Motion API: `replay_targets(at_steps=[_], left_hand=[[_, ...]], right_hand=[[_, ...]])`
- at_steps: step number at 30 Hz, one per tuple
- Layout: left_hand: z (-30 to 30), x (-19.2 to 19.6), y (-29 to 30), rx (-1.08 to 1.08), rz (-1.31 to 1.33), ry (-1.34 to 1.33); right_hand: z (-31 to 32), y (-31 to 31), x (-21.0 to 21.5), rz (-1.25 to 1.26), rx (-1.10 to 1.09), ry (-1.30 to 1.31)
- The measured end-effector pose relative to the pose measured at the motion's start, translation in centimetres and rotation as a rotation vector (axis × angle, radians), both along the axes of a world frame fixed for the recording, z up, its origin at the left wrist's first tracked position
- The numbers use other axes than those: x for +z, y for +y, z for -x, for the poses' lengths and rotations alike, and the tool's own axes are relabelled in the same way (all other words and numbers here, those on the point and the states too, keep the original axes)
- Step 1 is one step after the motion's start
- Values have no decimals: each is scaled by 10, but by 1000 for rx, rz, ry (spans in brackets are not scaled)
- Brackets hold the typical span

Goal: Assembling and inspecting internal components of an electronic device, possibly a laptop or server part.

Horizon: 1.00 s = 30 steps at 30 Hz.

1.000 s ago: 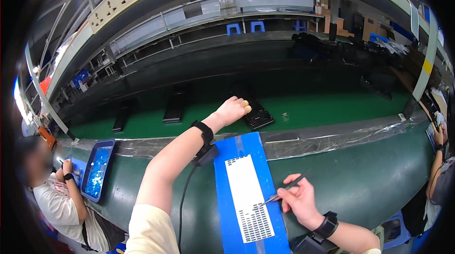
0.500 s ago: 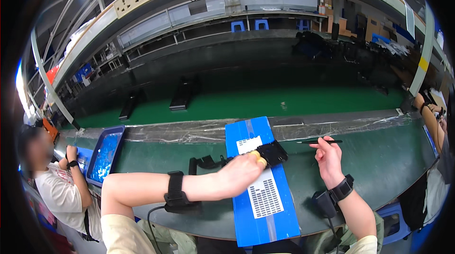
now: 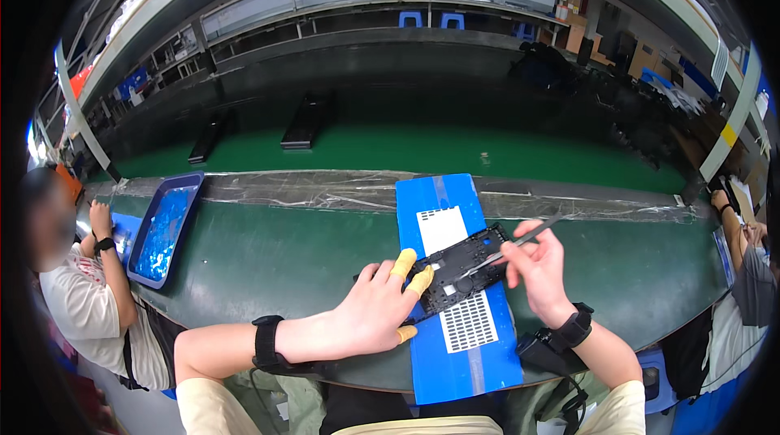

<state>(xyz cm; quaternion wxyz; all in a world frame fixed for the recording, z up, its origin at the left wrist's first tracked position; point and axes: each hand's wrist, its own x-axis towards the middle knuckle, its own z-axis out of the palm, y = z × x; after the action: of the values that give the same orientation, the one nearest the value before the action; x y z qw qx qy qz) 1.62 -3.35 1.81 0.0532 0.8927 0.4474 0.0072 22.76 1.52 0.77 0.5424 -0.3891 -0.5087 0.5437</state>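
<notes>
Yellow covers sit on some fingertips of my left hand [image 3: 370, 309], which grips the near-left end of a black plastic housing frame [image 3: 479, 255]. The frame has cutouts and small moulded details and lies tilted across a blue board [image 3: 435, 374]. My right hand [image 3: 540, 272] pinches slim dark tweezers [image 3: 536, 232]; their pointed end reaches over the frame's inner face, and whether it touches cannot be made out. Partly under the frame, a white sheet [image 3: 471, 328] with rows of small dark labels rests on the board.
A dark blue tray [image 3: 149, 282] with shiny blue film pieces stands at the left. Clear plastic film [image 3: 325, 191] runs along the bench's far edge. Two black devices [image 3: 297, 144] lie on the green surface beyond. People work at both sides; a person's arm [image 3: 118, 289] is at the left.
The black frame now lies flatter and more spread out over the board, with my left hand at its near-left end. My right hand has brought the tweezers over it. The view has tilted downward.
</notes>
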Motion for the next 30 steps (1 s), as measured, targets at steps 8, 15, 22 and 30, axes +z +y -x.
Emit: replay_targets(at_steps=[8, 15, 22, 30], left_hand=[[11, -2, 20, -69, 1, -244], [1, -5, 21, 1, 31, -325], [1, -8, 24, 44, 30, -324], [0, -8, 23, 39, 38, -302]], right_hand=[[24, 12, -11, 27, 160, -97], [21, 17, -25, 36, 119, -46], [24, 18, -28, 20, 143, -59], [22, 19, -27, 32, 161, -64]])
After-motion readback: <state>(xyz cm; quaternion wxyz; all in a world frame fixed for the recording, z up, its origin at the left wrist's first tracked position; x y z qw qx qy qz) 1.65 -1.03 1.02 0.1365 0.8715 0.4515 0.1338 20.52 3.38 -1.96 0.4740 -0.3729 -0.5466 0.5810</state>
